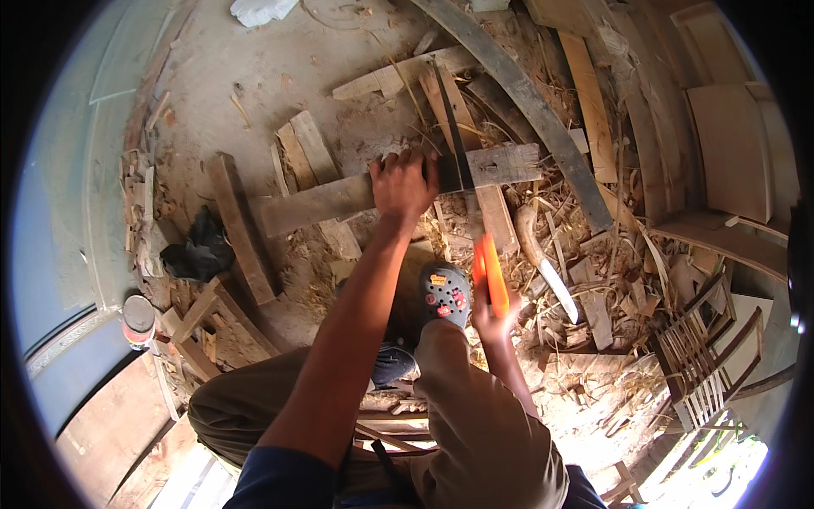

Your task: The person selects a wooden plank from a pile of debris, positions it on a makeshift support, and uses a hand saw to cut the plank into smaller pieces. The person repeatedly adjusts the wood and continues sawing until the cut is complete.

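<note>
A grey-brown wooden board (318, 204) lies crosswise in front of me, resting on other wood pieces. My left hand (404, 182) presses down on it, fingers curled over its far edge. To the right, my right hand (495, 321) is closed round the orange handle of a handsaw (491, 276). The saw's dark narrow blade crosses the board just right of my left hand, its far end pointing away from me. Whether the teeth sit in a cut, I cannot tell. My foot, in a grey clog (444, 297) with coloured charms, is between my forearms.
A long curved plank (530, 97) runs along the right of the board. Beside the saw lies a curved piece of wood (543, 254). Shavings and offcuts (593, 297) cover the ground. At left are a black cloth or bag (200, 248) and a can (138, 321).
</note>
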